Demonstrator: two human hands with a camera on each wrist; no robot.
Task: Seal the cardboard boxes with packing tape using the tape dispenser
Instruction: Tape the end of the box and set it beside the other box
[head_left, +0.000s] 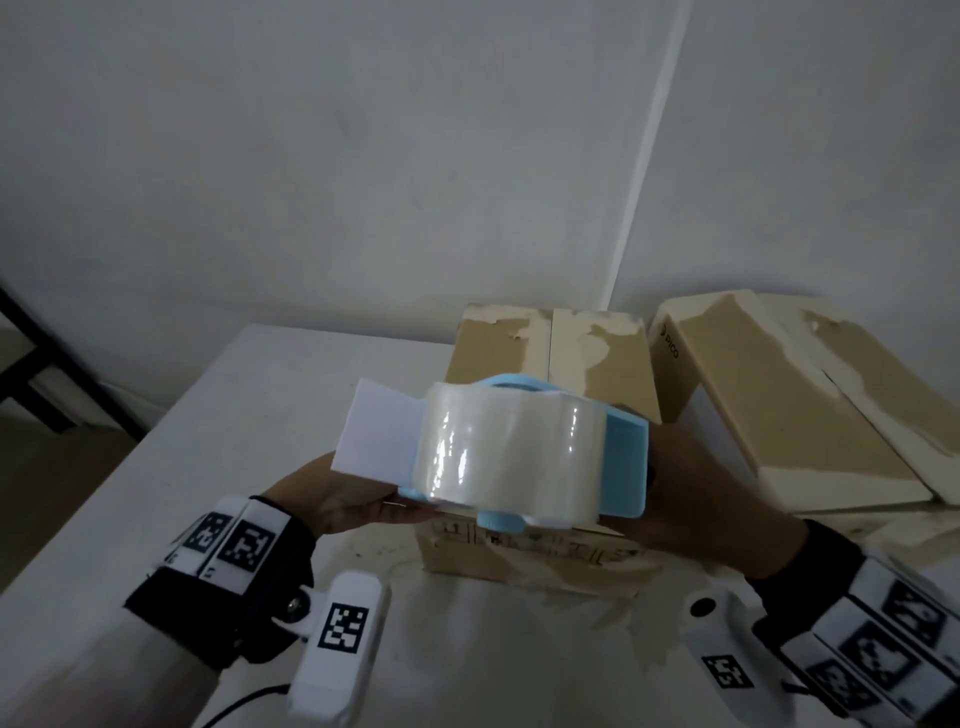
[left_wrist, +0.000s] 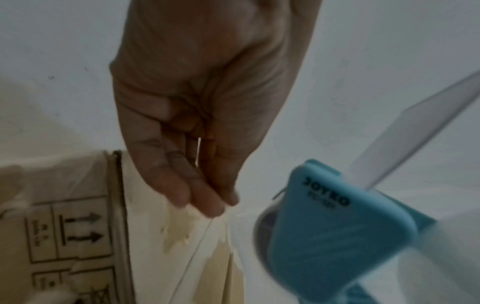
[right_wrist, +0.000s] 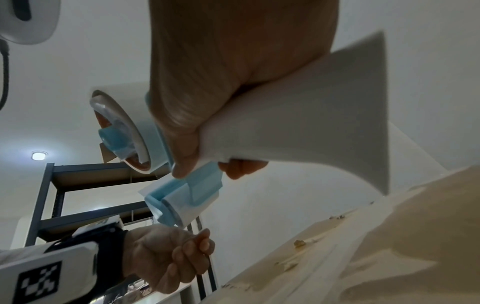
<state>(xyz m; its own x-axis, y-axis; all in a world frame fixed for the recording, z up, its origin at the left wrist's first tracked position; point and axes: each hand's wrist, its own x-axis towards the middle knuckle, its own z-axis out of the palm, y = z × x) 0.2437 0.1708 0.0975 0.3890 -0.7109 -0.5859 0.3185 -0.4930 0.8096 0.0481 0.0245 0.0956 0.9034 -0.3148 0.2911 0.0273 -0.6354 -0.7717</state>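
Note:
A blue tape dispenser (head_left: 623, 467) carrying a clear tape roll (head_left: 519, 452) hangs above a worn cardboard box (head_left: 524, 556). My right hand (head_left: 685, 493) grips its white handle from the right, fingers wrapped round it in the right wrist view (right_wrist: 182, 160). My left hand (head_left: 405, 512) sits just under the dispenser's front end. Its fingertips (left_wrist: 213, 205) are pressed against the thumb, pinching what looks like the thin clear tape end above the box (left_wrist: 78, 226). The dispenser's roller (right_wrist: 182, 207) is directly above that hand (right_wrist: 200, 244).
A second, larger cardboard box (head_left: 779, 395) lies tilted at the right. Both stand on a white table (head_left: 249, 415) against a white wall corner. A black metal shelf rack (head_left: 31, 364) stands off the table's left side.

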